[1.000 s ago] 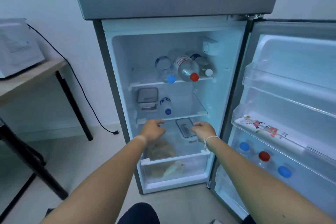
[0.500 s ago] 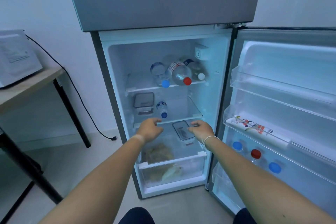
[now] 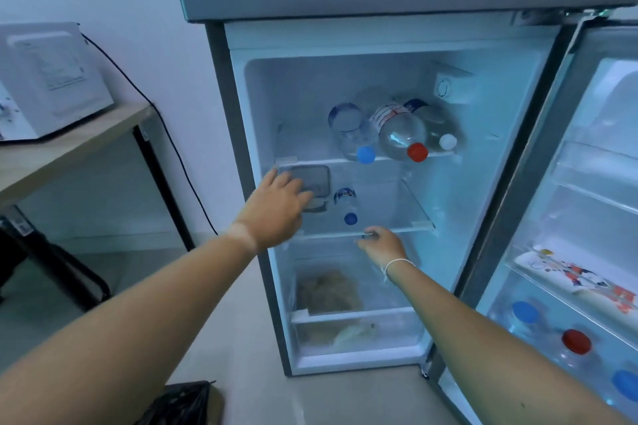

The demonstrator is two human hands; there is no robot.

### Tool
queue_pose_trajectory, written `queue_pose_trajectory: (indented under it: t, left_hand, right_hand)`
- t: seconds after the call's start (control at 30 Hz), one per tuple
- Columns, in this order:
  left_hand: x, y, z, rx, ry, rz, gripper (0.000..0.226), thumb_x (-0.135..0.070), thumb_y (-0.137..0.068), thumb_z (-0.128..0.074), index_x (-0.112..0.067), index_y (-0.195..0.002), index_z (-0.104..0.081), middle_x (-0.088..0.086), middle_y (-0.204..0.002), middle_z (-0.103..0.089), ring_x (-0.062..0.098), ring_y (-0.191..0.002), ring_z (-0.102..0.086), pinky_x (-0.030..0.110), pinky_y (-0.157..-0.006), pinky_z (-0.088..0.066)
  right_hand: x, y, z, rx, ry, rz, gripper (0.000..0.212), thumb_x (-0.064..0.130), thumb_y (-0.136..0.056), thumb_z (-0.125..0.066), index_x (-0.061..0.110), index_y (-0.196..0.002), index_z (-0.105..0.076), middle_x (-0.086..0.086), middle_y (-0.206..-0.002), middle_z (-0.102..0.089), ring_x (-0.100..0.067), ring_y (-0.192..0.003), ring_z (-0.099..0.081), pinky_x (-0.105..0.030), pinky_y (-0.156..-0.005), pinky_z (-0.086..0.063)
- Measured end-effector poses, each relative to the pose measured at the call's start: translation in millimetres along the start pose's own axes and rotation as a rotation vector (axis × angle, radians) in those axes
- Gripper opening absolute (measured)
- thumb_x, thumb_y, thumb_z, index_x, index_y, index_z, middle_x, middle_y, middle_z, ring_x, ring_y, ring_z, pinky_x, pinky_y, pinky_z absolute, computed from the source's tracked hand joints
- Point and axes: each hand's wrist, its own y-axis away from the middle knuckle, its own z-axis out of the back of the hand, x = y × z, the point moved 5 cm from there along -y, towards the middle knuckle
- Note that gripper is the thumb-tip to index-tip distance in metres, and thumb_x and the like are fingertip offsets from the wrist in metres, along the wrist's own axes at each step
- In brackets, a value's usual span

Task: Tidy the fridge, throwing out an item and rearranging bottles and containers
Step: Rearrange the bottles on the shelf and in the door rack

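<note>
Change since a second ago: the left hand (image 3: 276, 207) has lifted from the edge of the lower shelf to the middle shelf, fingers spread apart, reaching onto the lidded container (image 3: 316, 183); whether it grips it I cannot tell. The right hand (image 3: 383, 245) has stayed low, fingers curled together on the front edge of the middle shelf (image 3: 397, 231). The small flat box seen earlier under that shelf is now hidden.

Fridge (image 3: 379, 183), door open to the right.
- Top shelf: three bottles lying on their sides, caps toward the room; blue cap (image 3: 366, 154) on the left, red cap (image 3: 417, 152) in the middle, white cap (image 3: 448, 141) on the right.
- Middle shelf: lidded container far left, a small bottle (image 3: 347, 205) with a blue cap just beside it on the right.
- Bottom: clear drawer (image 3: 359, 331) holding something brownish, too blurred to name.
- Door rack (image 3: 587, 328): a printed carton (image 3: 573, 278) lying flat above; blue, red and blue caps below.

Left of the fridge: a wooden table (image 3: 69, 148) with a white appliance (image 3: 48, 79). Near floor: a black bag (image 3: 179, 404).
</note>
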Motion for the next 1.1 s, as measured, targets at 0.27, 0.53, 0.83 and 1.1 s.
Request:
queue_pose_trajectory:
  t: [0.27,0.53,0.83,1.1]
  left_hand:
    - [50,-29,-31,-0.131,-0.304,-0.302,0.033,-0.029,-0.076,-0.043,-0.015,-0.066,-0.071,0.005,-0.068,-0.069,0.030,-0.082,-0.068,0.037,-0.098,-0.033]
    - [57,-31,-48,-0.308,-0.401,-0.448,0.031,-0.023,-0.075,-0.058,-0.018,-0.045,-0.050,0.000,-0.045,-0.044,0.023,-0.053,-0.049,0.032,-0.077,-0.031]
    - [56,-35,-55,-0.402,-0.427,-0.453,0.029,-0.019,-0.071,-0.059,-0.019,-0.044,-0.049,0.000,-0.044,-0.043,0.022,-0.049,-0.047,0.031,-0.070,-0.030]
    - [55,-33,-41,-0.445,-0.396,-0.418,0.032,-0.015,-0.068,-0.058,-0.021,-0.043,-0.040,0.001,-0.052,-0.021,0.021,-0.050,-0.032,0.031,-0.068,-0.028]
  right_hand:
    - [25,-91,-53,-0.012,0.084,0.019,0.053,0.019,-0.082,-0.062,0.009,-0.133,-0.049,-0.017,-0.128,-0.058,-0.031,-0.119,-0.055,-0.030,-0.096,-0.043]
    - [3,-149,-78,-0.155,0.135,-0.054,0.041,0.016,-0.081,-0.061,0.008,-0.118,-0.048,-0.022,-0.117,-0.061,-0.036,-0.108,-0.060,-0.035,-0.090,-0.047]
    - [-13,-155,-81,-0.234,0.055,-0.054,0.022,0.006,-0.083,-0.055,0.010,-0.091,-0.036,-0.016,-0.083,-0.053,-0.038,-0.095,-0.061,-0.030,-0.069,-0.036]
    - [-32,-120,-85,-0.123,-0.378,-0.303,0.053,0.014,-0.069,-0.068,0.013,-0.109,-0.033,-0.013,-0.083,-0.051,-0.025,-0.068,-0.051,-0.030,-0.060,-0.042]
